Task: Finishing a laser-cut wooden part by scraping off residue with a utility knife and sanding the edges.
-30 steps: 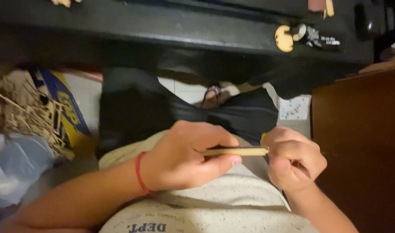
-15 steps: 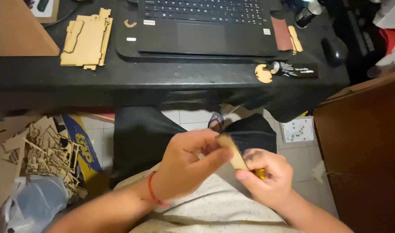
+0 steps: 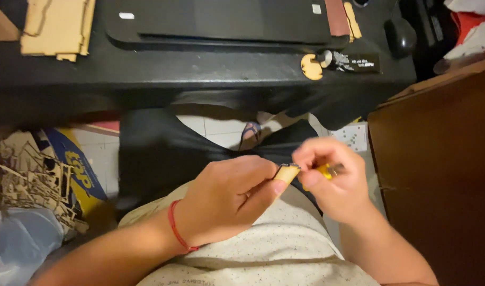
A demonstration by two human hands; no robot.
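Note:
Over my lap, my left hand (image 3: 229, 198), with a red cord at the wrist, pinches a small light wooden piece (image 3: 286, 172) between thumb and fingers. My right hand (image 3: 335, 182) is closed around a small yellow tool (image 3: 325, 170) whose tip sits right beside the wooden piece. The tool is blurred, and most of it is hidden in the fist. Both hands hover above my dark shorts and speckled white shirt.
A black desk (image 3: 200, 69) lies ahead with a laptop (image 3: 221, 21), a flat wooden cut-out sheet (image 3: 54, 26), a round wooden disc (image 3: 311, 67) and a small black tube (image 3: 351, 61). Wooden offcuts (image 3: 28, 180) are piled at floor left. A brown cabinet (image 3: 438, 159) stands right.
The view has dipped toward my lap. The wooden piece, held level a second ago, is now turned end-on, and my right hand has risen beside it with the yellow tool.

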